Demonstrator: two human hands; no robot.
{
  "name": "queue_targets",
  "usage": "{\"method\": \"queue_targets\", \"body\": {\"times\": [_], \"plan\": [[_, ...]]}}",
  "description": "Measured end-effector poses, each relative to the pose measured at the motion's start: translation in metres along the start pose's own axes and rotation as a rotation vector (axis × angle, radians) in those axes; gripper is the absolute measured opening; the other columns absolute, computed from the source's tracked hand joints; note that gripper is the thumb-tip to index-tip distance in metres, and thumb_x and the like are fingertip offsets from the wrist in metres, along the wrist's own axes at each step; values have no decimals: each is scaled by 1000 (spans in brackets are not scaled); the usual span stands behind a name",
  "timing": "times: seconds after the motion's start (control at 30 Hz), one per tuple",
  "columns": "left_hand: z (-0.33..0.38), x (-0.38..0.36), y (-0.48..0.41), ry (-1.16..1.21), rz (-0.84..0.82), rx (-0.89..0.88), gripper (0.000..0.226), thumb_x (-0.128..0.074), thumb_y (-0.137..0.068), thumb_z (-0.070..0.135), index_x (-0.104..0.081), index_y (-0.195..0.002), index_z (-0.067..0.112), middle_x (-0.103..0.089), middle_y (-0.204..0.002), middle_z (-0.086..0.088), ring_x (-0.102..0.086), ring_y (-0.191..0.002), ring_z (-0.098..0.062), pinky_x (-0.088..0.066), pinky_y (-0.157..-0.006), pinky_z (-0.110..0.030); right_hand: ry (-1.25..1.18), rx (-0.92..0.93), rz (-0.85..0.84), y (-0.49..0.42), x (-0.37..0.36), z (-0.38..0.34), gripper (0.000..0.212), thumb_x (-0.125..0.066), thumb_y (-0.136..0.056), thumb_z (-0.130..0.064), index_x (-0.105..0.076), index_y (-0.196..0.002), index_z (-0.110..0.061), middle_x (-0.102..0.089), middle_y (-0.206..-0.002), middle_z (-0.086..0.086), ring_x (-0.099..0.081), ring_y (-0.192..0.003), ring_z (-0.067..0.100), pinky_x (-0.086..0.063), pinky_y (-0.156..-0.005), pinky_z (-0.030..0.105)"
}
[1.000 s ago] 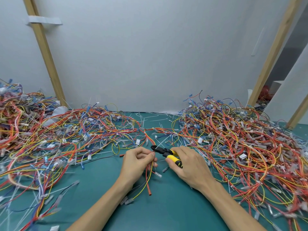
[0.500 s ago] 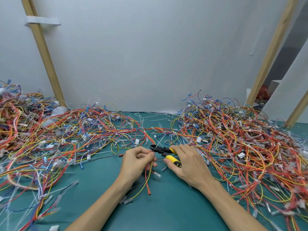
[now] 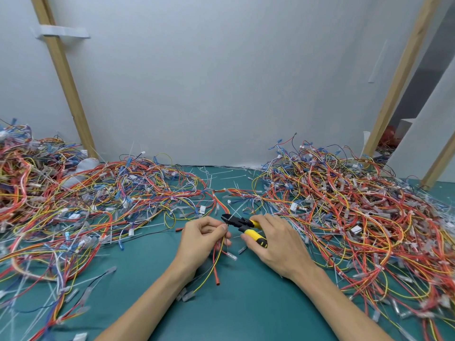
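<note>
Right hand (image 3: 280, 244) around cutters (image 3: 242, 223), seemingly tight.

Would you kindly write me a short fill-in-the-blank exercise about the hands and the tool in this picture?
1. The right hand grips cutters with handles coloured ____.
2. The left hand holds a small bunch of red and yellow ____.
3. The tip of the cutters points toward the ____ hand.
Missing words: yellow; wires; left.
</note>
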State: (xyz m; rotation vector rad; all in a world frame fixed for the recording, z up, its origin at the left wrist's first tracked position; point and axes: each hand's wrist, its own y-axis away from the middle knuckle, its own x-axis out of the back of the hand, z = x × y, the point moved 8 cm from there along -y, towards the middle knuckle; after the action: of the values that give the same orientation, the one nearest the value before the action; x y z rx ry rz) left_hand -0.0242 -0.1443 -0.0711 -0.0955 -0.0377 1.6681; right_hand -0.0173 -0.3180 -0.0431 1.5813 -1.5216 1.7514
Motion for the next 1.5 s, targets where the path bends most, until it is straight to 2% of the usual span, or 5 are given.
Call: {"method": "queue_targets", "body": {"times": [0.17,0.33,0.53,1.1,1.5], "plan": [[1,3,0,37,25,21,11,-63,-91,1,-64,-91,-10,-72,-73,-17,-68,-57,-16,-51,-55,-23,0,29,1,-1,1,0,56,-40,-90,-63,-61,-122,-21,-61,-104,-8,-55,-95,15,-44,-86,31],[-1,3,0,35,18,31,11,-63,-91,2,-64,-92,-9,-72,-76,-18,-68,-60,-18,-52,-63,-34,-2,27,-18,0,0,1,57,-37,-90,-65,-60,-119,-21,-59,-101,-7,-55,-93,15,-48,-77,29],[-2,3,0,27,7,33,10,-63,-91,4,-64,-90,-6,-73,-76,-17,-68,-61,-17,-50,-56,-24,6,18,-24,-1,0,1,52,-36,-88,-67,-59,-108,-25,-57,-89,-9,-56,-82,14,-49,-62,32],[-1,1,0,30,-17,27,10,-63,-91,3,-64,-90,-6,-72,-75,-17,-68,-59,-16,-47,-49,-18,-26,-70,-162,-2,-4,11,49,-37,-88,-72,-38,-70,-27,-44,-60,-7,-45,-59,17,-29,-56,35],[1,-1,2,28,-49,21,13,-64,-90,5,-64,-92,-8,-73,-75,-15,-68,-58,-15,-47,-48,-18,-84,-51,-176,-3,-5,18,54,-32,-86,-74,-45,-74,-22,-50,-62,-4,-52,-64,17,-40,-58,36]]}}
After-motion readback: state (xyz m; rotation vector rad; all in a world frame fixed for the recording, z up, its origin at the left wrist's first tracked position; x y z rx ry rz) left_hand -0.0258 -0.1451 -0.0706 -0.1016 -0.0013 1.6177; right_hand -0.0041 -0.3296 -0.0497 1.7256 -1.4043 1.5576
